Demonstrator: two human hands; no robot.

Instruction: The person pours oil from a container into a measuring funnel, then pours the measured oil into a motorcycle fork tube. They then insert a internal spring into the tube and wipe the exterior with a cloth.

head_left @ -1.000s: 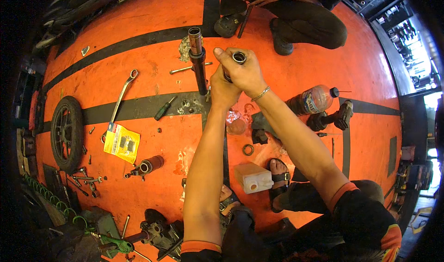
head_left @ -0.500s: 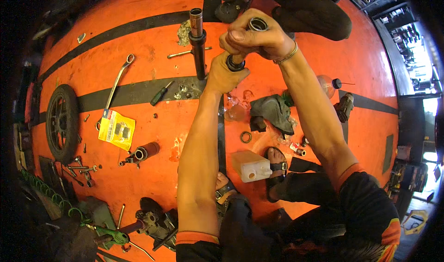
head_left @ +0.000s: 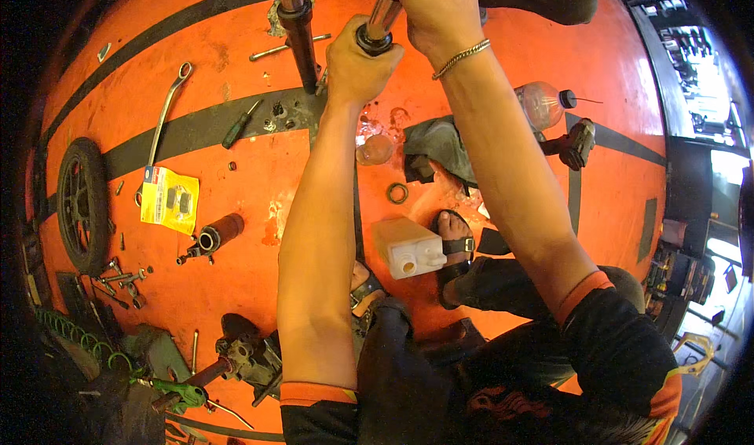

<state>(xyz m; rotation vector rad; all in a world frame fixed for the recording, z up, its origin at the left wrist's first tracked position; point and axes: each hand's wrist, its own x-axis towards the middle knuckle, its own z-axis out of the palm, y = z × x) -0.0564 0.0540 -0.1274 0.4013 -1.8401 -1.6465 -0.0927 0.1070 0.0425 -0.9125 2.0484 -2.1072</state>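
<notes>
My left hand (head_left: pixel 353 72) wraps round the black-collared upper end of a motorcycle fork leg (head_left: pixel 385 14). A shiny metal inner tube rises out of that collar. Higher up, my right hand (head_left: pixel 440 9), with a chain bracelet at the wrist, is closed on the inner tube; the top edge of the view cuts off part of this hand and the tube's end. Just left of my left hand, a second fork leg (head_left: pixel 297 32) stands upright, its top also out of view. My left hand and forearm hide the lower part of the held leg.
On the orange floor lie a spanner (head_left: pixel 166 111), a screwdriver (head_left: pixel 241 123), a yellow packet (head_left: pixel 170 201), a ring (head_left: pixel 397 194) and a dark cloth (head_left: pixel 440 150). A whitish plastic container (head_left: pixel 408 249) is beside my foot. Left is a wheel (head_left: pixel 82 201); right, a clear bottle (head_left: pixel 542 103).
The view has shifted, so both hands and the fork legs appear higher. More of the shiny tube shows between my hands, and its open end has gone out of view.
</notes>
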